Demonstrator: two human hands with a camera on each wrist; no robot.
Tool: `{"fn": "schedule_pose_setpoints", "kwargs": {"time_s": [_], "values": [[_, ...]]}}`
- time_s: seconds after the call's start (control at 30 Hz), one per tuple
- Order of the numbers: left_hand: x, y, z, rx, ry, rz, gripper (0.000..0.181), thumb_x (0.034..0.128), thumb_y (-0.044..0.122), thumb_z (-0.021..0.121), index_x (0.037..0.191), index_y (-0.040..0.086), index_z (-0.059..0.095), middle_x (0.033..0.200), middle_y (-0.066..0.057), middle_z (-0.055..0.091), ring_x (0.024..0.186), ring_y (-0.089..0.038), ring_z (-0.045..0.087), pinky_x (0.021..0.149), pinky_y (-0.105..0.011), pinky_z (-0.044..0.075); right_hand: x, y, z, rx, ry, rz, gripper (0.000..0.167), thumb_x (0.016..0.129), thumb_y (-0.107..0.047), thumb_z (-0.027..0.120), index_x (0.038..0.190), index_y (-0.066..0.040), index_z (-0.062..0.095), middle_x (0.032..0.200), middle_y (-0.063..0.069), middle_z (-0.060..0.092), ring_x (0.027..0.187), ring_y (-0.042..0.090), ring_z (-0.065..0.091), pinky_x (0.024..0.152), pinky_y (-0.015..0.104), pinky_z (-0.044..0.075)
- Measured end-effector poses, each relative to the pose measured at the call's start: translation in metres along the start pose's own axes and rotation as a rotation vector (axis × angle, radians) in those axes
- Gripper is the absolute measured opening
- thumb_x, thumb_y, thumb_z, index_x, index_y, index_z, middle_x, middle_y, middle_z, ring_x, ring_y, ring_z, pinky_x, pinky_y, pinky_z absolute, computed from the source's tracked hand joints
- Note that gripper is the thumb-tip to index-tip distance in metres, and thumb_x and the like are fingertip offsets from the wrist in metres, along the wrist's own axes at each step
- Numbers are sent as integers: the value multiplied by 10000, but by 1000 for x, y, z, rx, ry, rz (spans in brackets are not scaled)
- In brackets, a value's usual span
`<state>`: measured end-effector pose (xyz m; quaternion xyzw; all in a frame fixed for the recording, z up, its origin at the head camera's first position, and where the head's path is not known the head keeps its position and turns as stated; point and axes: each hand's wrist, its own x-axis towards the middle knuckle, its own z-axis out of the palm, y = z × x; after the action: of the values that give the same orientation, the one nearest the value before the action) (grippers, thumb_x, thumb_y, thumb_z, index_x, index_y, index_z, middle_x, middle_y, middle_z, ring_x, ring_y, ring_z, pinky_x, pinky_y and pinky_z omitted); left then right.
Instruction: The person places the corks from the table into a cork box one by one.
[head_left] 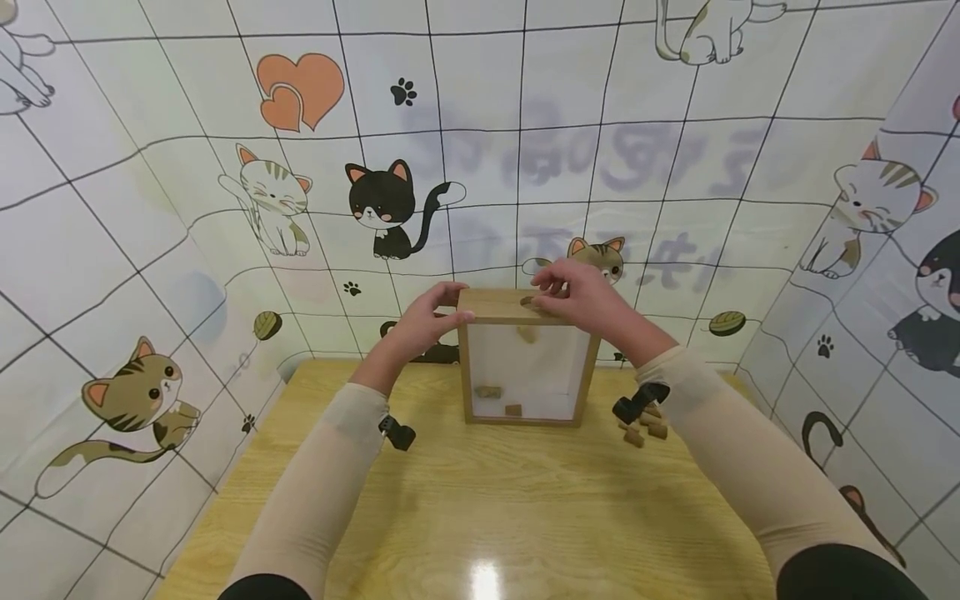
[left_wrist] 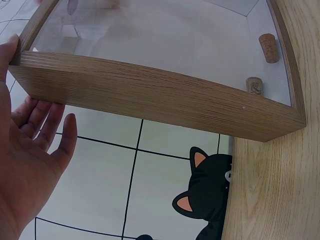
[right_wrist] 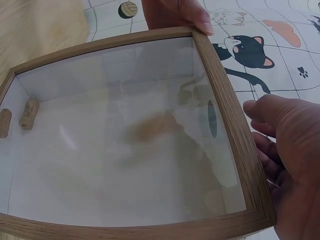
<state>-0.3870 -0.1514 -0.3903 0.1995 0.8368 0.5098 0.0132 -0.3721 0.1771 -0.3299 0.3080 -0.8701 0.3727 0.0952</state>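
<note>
A wooden shadow box frame (head_left: 525, 313) with a clear front stands upright on the table, a slot (head_left: 527, 301) in its top. My left hand (head_left: 420, 329) holds its upper left corner, thumb at the top edge and fingers along the side (left_wrist: 42, 122). Over the top, by the slot, my right hand (head_left: 581, 296) has its fingers loosely bent; I see nothing between them in the right wrist view. Inside, a blurred brown shape (right_wrist: 147, 127), seemingly a cork in mid-fall, shows below the slot. Two corks, one lying (head_left: 489, 392) and one (head_left: 513, 410) near the front, rest at the bottom.
Several loose corks (head_left: 654, 430) lie on the wooden table (head_left: 480, 500) to the right of the frame, partly hidden by my right wrist and its camera. A white cloth backdrop (head_left: 487, 167) with cat drawings hangs close behind and at both sides.
</note>
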Motion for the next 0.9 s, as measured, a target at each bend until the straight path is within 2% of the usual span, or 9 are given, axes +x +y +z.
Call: {"fn": "schedule_pose_setpoints", "kwargs": {"time_s": [0.2,0.33,0.47,0.63,0.9], "values": [[-1,-2,-1,-12,0,7,673,1047,456,780,1618,233,503,1539,-70,576,1373,-346,588,921,-548,575,-10,5,-4,2,54,-9,155,1056,-173,786,1185,-96,752,1197,66,670,1072,237,643,896,470,559],[1,-3,0,-23,-1,18,660,1054,434,777,1617,221,505,1537,-78,581,1364,-354,594,919,-542,574,-21,9,-9,-9,109,-13,113,1069,-192,772,1144,-108,762,1133,49,659,1030,215,633,881,444,545],[2,-3,2,-23,-7,24,671,1049,430,784,1619,217,501,1534,-80,581,1368,-354,587,949,-558,577,-38,13,-14,-40,176,-23,80,1081,-191,756,1115,-119,761,1091,28,655,988,184,604,850,366,512],[4,-6,2,-22,-1,30,678,1044,424,792,1620,214,503,1537,-84,585,1372,-351,588,1007,-609,569,-61,21,-19,-42,251,-45,52,1060,-117,772,1108,-102,762,1068,35,668,962,163,584,827,298,483],[4,-6,1,-17,-2,35,679,1046,432,786,1616,191,506,1522,-83,592,1366,-347,589,1098,-566,529,-101,44,-22,-59,304,39,56,1046,-97,785,1094,-108,757,1077,15,684,970,106,589,820,209,472]]}}
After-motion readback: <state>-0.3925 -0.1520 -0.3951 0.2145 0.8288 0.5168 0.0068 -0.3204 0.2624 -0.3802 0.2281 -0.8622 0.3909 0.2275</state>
